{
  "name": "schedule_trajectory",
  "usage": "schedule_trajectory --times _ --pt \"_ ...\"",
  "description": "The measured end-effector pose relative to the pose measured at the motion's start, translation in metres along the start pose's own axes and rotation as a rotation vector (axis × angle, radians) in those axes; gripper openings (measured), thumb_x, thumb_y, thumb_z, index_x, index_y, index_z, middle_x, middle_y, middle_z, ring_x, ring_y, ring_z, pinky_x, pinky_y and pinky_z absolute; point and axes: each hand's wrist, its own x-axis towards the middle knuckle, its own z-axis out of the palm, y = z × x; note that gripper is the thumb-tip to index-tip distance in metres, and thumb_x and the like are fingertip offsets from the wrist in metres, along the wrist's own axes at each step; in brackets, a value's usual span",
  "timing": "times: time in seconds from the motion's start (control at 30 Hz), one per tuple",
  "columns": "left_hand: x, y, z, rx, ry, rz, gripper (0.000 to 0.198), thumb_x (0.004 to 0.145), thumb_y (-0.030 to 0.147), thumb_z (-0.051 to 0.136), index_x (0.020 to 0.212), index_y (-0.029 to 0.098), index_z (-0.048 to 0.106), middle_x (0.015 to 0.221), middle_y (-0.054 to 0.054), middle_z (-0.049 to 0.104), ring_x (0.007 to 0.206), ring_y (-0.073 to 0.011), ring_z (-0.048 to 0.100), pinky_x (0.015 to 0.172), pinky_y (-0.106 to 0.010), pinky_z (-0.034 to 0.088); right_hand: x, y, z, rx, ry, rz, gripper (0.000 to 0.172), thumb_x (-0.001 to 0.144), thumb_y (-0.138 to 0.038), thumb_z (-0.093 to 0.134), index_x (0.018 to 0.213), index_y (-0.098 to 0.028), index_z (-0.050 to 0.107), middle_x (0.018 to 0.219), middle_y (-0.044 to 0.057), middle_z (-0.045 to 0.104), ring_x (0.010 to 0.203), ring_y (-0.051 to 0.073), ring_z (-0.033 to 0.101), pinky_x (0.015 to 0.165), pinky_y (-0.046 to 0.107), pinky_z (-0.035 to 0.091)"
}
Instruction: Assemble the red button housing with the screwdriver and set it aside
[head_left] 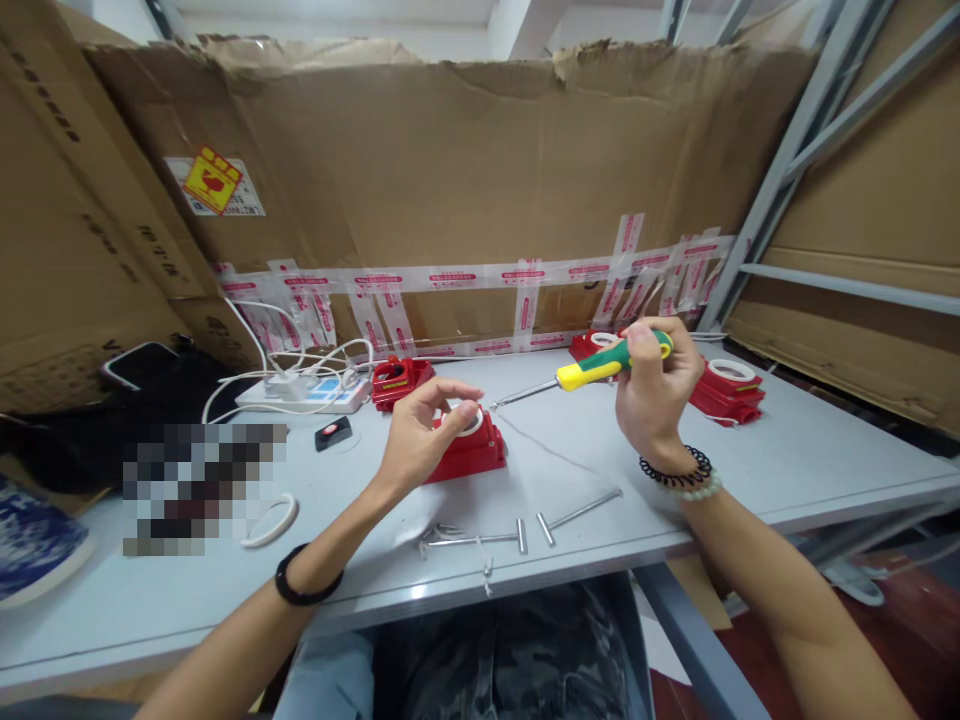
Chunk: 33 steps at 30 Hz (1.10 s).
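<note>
My left hand (420, 425) is closed over a red housing (472, 455) with a white ring on top. Its thumb and fingers come round the ring, hiding part of it. In my right hand (660, 385) is a screwdriver (592, 370) with a green and yellow handle, gripped in the fingers. Its metal shaft points left, and the tip is close to the housing's upper right corner; I cannot tell whether they touch. Two metal T-handled tools, one on the left (480, 540) and one on the right (581, 512), lie on the table in front of the housing.
Other red housings stand behind left (397, 378), behind right (600, 340) and far right (726, 392) on the table (817, 450). A loose white ring (289, 515), a small black device (332, 433) and a corded power strip (300, 393) are left. A large cardboard box (450, 170) walls the back.
</note>
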Motion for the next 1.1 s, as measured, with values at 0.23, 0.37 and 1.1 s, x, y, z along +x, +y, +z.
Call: schedule_trajectory --times 0.23,0.37,1.1 --pt "0.007 -0.022 -0.028 0.715 -0.522 -0.023 0.082 0.066 0.057 0.072 0.135 0.025 0.041 0.136 -0.014 0.05 0.122 -0.0365 0.048 0.099 -0.053 0.035 0.006 0.02 -0.01 -0.051 -0.11 0.237 0.018 0.074 -0.033 0.065 0.068 -0.018 0.056 0.054 -0.008 0.041 0.04 0.004 0.042 0.034 0.015 0.036" --pt "0.009 -0.029 -0.034 0.563 -0.625 -0.084 0.071 0.066 0.051 0.074 0.125 0.023 0.044 0.115 -0.008 0.063 0.101 -0.0281 0.061 0.084 -0.037 0.047 0.002 0.031 -0.013 -0.034 -0.139 0.386 0.02 0.072 -0.035 0.066 0.069 -0.017 0.057 0.056 -0.007 0.046 0.042 0.007 0.05 0.033 0.017 0.043" --pt "-0.005 -0.026 -0.062 0.272 -0.404 -0.074 0.066 0.064 0.04 0.078 0.116 0.023 0.042 0.109 -0.003 0.058 0.098 -0.023 0.059 0.086 -0.032 0.049 -0.019 0.011 -0.005 0.073 -0.165 0.422 0.018 0.074 -0.034 0.064 0.069 -0.019 0.055 0.054 -0.008 0.042 0.042 0.004 0.042 0.033 0.014 0.038"
